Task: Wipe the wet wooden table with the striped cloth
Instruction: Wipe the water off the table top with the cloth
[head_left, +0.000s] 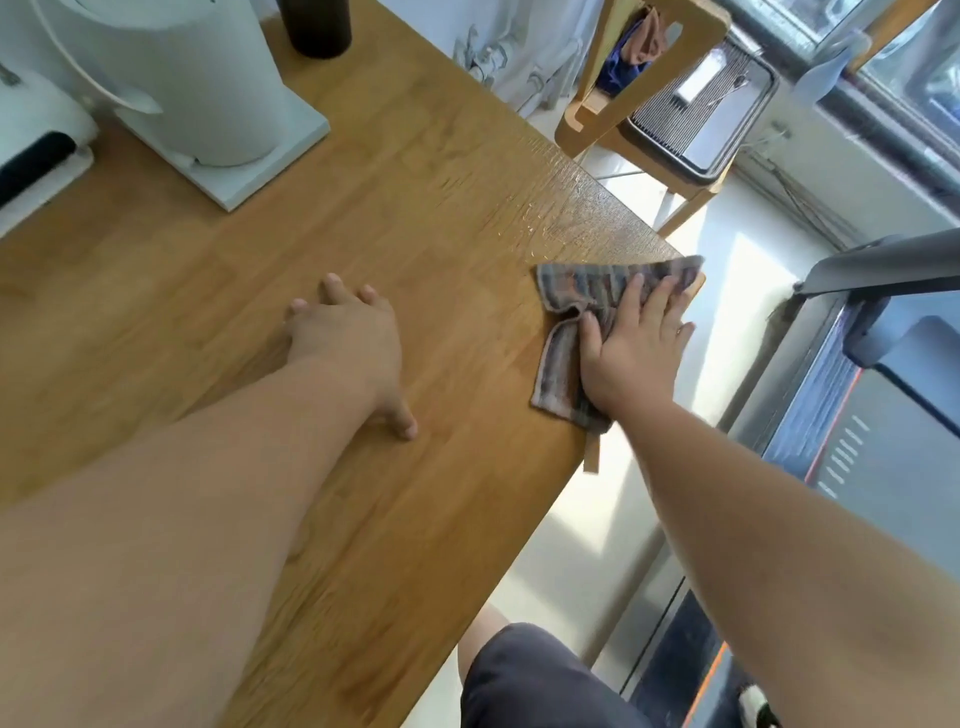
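Your right hand (636, 343) lay flat on the striped cloth (582, 291), fingers straight and a little apart, pressing it down at the right edge of the wooden table (363, 208). One corner of the cloth hung over that edge. Glistening wet streaks (550, 218) sat on the wood just beyond the cloth. Your left hand (348, 338) rested palm down on the bare tabletop, fingers spread, well apart from the cloth and holding nothing. A white appliance (197, 78) and a dark cup (317, 26) stood at the far end.
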